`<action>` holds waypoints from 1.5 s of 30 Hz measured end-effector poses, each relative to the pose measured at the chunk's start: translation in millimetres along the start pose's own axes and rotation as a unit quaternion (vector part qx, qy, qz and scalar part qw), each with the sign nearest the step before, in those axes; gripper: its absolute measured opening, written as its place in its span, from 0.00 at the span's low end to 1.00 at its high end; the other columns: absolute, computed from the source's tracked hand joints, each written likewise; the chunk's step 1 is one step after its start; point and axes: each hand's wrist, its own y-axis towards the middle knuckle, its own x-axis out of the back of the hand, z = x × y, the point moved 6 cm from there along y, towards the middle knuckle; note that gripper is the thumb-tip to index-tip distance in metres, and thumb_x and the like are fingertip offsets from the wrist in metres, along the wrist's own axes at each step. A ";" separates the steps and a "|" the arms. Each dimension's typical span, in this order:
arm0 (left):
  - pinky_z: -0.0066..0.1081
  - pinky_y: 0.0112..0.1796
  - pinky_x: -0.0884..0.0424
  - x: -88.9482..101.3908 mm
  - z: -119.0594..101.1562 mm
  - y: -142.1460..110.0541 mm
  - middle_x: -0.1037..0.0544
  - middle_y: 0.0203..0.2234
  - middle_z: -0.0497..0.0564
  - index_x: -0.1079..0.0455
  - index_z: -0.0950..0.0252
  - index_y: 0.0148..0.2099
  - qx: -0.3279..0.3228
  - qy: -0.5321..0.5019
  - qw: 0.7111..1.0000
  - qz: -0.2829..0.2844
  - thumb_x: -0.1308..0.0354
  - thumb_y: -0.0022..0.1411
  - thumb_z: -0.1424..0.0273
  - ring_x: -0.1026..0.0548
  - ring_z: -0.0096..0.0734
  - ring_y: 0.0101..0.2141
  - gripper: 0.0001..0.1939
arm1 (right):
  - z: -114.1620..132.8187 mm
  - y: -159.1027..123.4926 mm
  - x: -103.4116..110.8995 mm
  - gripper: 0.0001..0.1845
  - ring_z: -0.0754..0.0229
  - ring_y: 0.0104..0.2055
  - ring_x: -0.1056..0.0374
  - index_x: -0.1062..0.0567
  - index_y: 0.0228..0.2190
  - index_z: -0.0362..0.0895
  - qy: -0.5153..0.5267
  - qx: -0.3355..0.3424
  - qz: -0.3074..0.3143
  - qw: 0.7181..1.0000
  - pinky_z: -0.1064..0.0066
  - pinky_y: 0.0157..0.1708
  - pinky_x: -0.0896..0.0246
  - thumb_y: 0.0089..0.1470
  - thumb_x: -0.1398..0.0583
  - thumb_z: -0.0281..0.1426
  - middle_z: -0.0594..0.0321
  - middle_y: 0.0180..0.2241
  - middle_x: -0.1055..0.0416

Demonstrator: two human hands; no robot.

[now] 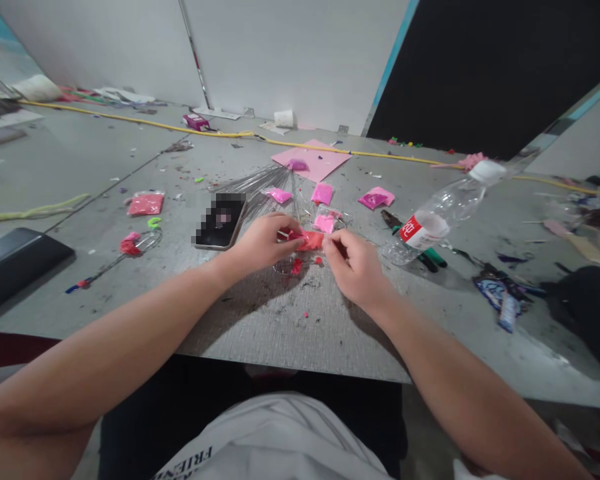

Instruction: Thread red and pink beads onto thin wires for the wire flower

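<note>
My left hand (265, 241) and my right hand (353, 265) meet over the middle of the grey table (290, 327). Both pinch a small red-pink packet (310, 240) held between them, the left at its left end, the right at its right end. Bits of red material (297, 267) lie on the table just under the hands. A bundle of thin clear wires (260, 180) fans out behind the hands. Several small pink bags (323, 194) lie beyond them.
A phone (220, 221) lies left of my left hand. A clear plastic bottle (440, 217) lies tipped at the right, with green markers (433, 258) under it. A pink sheet (313, 160), a yellow cable (130, 119), a dark tray (15, 263) and scattered scraps surround.
</note>
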 end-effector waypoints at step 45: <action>0.21 0.24 0.34 -9.2 -34.2 -25.0 0.26 0.21 0.47 0.22 0.66 0.33 0.106 -0.351 0.919 0.143 0.35 0.66 0.67 0.30 0.21 0.23 0.10 | 47.1 -17.4 7.1 0.13 0.60 0.37 0.26 0.20 0.48 0.49 0.001 0.181 -0.028 0.983 0.65 0.36 0.27 0.64 0.38 0.25 0.59 0.39 0.23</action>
